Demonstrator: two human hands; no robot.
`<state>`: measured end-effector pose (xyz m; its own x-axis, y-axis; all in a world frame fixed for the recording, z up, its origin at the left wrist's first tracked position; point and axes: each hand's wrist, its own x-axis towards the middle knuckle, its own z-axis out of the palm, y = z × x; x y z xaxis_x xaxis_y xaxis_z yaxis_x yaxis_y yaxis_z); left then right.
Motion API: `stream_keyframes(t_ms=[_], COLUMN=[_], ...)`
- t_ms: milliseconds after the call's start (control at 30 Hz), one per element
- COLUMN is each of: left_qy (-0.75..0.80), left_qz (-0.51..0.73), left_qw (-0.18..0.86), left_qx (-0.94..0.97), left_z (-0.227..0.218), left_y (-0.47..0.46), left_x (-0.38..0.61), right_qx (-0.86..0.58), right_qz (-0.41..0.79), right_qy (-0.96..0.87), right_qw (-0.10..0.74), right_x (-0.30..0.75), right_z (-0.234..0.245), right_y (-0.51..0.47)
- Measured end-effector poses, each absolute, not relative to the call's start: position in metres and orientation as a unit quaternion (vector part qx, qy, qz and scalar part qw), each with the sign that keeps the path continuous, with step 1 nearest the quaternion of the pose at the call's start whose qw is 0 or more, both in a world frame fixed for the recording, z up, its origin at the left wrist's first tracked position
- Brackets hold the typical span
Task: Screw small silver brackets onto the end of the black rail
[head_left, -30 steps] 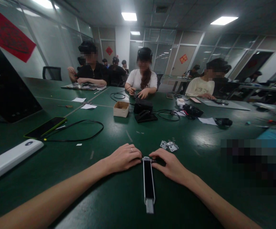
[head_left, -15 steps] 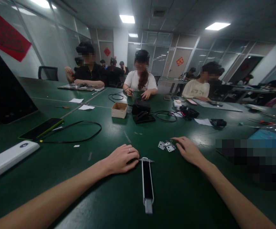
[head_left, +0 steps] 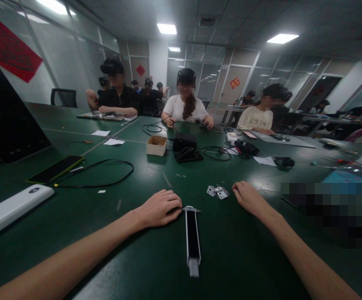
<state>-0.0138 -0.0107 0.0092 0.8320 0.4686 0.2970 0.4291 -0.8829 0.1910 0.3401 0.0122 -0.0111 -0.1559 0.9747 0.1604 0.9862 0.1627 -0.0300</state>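
My left hand (head_left: 163,208), a ring on one finger, rests on the green table with its fingers curled. The fingertips pinch the left end of a thin metal crosspiece on a long narrow device (head_left: 192,235). This device has a black face, white edges and a grey tab at its near end. To its upper right lies a small loose pile of silvery metal plates with holes (head_left: 221,193). Just right of that pile is my right hand (head_left: 248,196), apart from it. Its fingers are bent and pressed together; whatever they may hold is hidden.
A small open box (head_left: 156,146) stands ahead beside a black stand (head_left: 185,150). On the left lie a white bar-shaped device (head_left: 15,212), a phone (head_left: 56,168) and a looped black cable (head_left: 118,185). Several people sit across the table (head_left: 131,258).
My right hand has drawn back to the right, away from the metal plates, and its stretched fingers have curled in. My left hand stays on the crosspiece.
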Motion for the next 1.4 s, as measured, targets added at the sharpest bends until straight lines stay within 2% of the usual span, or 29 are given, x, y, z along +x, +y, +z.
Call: stream_keyframes(t_ms=[367,800,900,1100,1267,1400], left_qy=[0.232,0.236,0.235,0.242,0.229,0.154], left_qz=[0.169,0.164,0.167,0.18,0.255,0.346], left_qw=[0.058,0.065,0.064,0.059,0.014,-0.044], left_qx=[0.956,0.956,0.955,0.952,0.939,0.925], left_z=[0.009,0.01,0.011,0.013,0.012,0.014], left_y=[-0.009,-0.009,-0.009,-0.01,-0.013,-0.022], left_x=[-0.013,-0.013,-0.012,-0.012,-0.01,-0.002], right_qx=[-0.649,-0.649,-0.628,-0.48,-0.365,-0.317], right_qz=[-0.053,-0.058,-0.078,-0.076,-0.001,0.106], right_qy=[-0.759,-0.758,-0.77,-0.832,-0.846,-0.832], right_qw=[0.012,0.038,0.086,0.267,0.389,0.443], right_x=[0.333,0.334,0.329,0.285,0.231,0.207], right_z=[0.004,0.011,0.012,0.008,0.009,0.012], right_y=[0.007,0.003,0.0,-0.015,-0.04,-0.059])
